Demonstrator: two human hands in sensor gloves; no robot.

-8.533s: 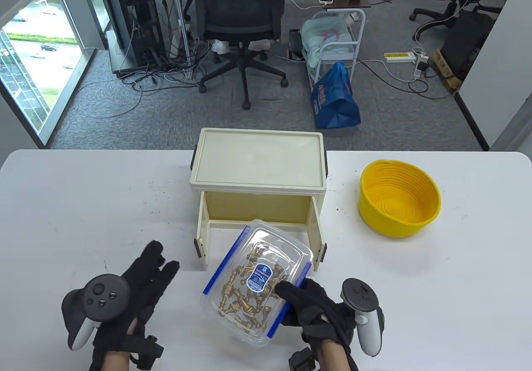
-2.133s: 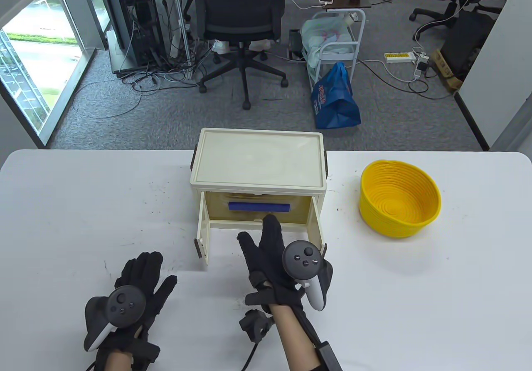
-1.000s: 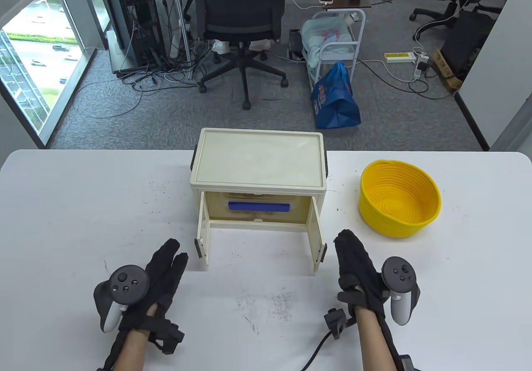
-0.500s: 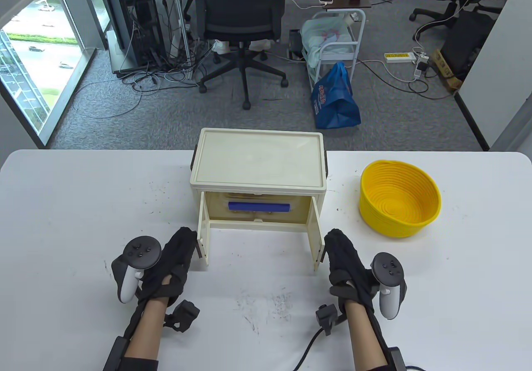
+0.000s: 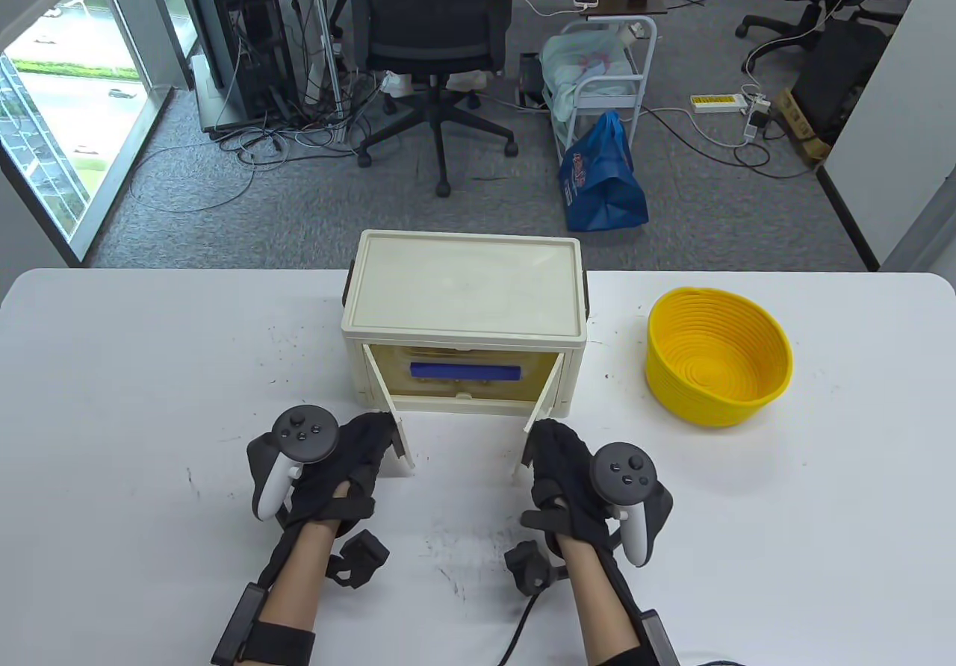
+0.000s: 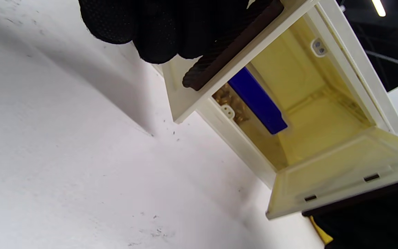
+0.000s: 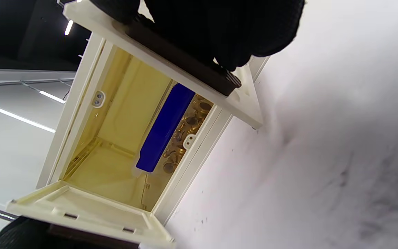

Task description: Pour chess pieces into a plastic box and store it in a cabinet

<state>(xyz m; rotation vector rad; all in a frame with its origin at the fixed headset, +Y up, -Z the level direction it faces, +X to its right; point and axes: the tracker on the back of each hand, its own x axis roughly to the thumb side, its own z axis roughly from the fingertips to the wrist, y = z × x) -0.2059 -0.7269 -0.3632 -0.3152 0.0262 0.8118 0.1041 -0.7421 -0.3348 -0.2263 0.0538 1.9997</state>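
Table view, left hand (image 5: 347, 464) and right hand (image 5: 564, 464) gripping cabinet (image 5: 463, 285) doors, plastic box (image 5: 464, 372) inside beyond them

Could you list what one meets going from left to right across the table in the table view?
Left hand → left cabinet door → plastic box inside the cabinet → right cabinet door → right hand → yellow basket.

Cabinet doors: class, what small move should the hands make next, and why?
Probably swing both doors fully shut. The plastic box of chess pieces already sits inside the cabinet, and the left hand and right hand each touch a half-closed door.
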